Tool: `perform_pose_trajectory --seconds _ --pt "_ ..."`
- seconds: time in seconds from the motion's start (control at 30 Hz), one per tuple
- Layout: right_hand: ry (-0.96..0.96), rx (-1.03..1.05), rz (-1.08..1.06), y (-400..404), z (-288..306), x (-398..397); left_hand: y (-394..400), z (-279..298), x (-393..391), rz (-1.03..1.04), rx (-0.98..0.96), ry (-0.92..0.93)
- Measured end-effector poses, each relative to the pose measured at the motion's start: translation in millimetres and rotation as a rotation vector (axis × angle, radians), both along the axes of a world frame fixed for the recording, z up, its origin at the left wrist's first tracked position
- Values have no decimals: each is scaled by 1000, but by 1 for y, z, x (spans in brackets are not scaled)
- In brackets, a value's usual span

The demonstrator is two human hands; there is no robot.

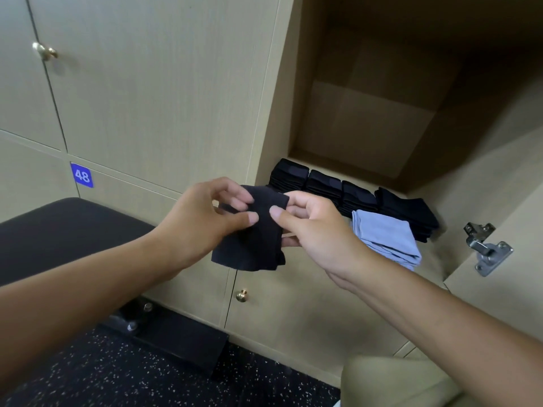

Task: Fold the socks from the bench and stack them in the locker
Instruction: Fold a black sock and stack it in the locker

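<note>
1. Black sock [252, 233] held in mid-air before the open locker [367, 136], pinched in left hand [202, 221] and right hand [317, 230] grip.
2. Square the edges, keep the fold flat, then set onto the black stacks [323, 183].

Black sock [252, 230] held in air before the open locker [367, 113], hanging folded and pinched at its upper edge; on locker floor, 4 stacks of folded black socks [352, 195] in a row, with folded light-blue socks [385, 239] just in front, touching them.
</note>
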State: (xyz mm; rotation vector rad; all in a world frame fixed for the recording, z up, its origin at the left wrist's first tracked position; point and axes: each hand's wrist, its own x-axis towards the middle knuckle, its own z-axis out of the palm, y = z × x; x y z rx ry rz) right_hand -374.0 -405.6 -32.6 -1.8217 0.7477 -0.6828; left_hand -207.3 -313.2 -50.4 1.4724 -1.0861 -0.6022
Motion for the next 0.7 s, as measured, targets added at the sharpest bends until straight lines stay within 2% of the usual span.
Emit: perform_pose_trajectory --seconds 0.1,0.17,0.3,0.37,0.57,0.7 --pt "-20 -22 42 -4 8 -4 -4 -1 7 120 -4 -27" --pt "-45 -9 57 -7 11 -7 -4 0 10 113 -2 -23" --pt "-111 96 79 -11 14 -8 -3 1 11 -166 -50 225" --pt "-110 125 72 -13 12 -9 -1 2 8 -244 -55 271" --pt "-116 118 -91 -18 4 -9 0 4 5 -288 -106 194" --pt "-103 -23 -204 -23 1 -8 -1 4 3 -237 -95 104"
